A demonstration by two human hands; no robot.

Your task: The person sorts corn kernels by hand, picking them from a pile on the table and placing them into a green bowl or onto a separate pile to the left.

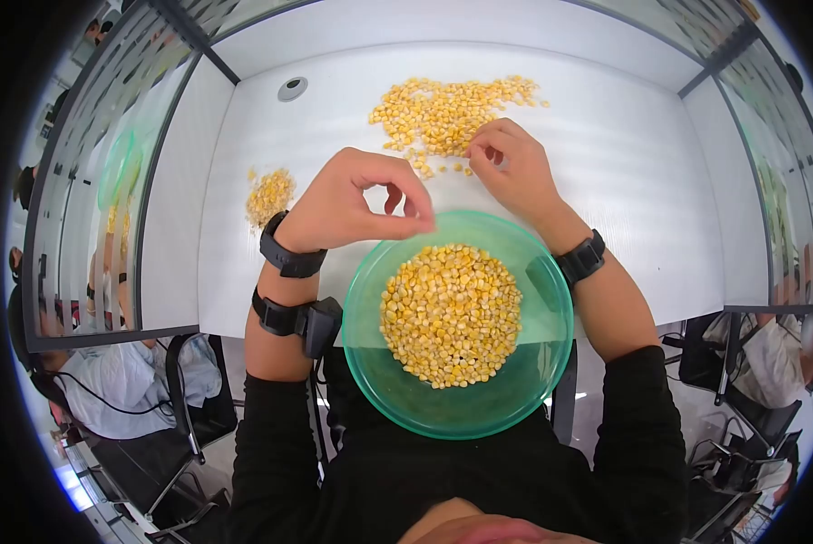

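Observation:
A green translucent bowl [547, 381] with a round heap of yellow corn kernels [452, 317] in it is at the desk's front edge, over my lap. Above the bowl's upper left rim is my left hand [370, 199], thumb and index finger pinched; whatever is between the tips is too small to make out. My right hand [515, 172] is at the lower right edge of a large spread pile of kernels [438, 113], its fingers also pinched together, with any kernel between them hidden. A smaller, paler pile [270, 198] lies on the left of the desk.
White partitions with glass panels [172, 208] enclose the white desk [624, 199]. A round grey cable hole cover [292, 88] is at the back left. People sit on chairs beyond both sides, including a person in light clothing [143, 385] at the lower left.

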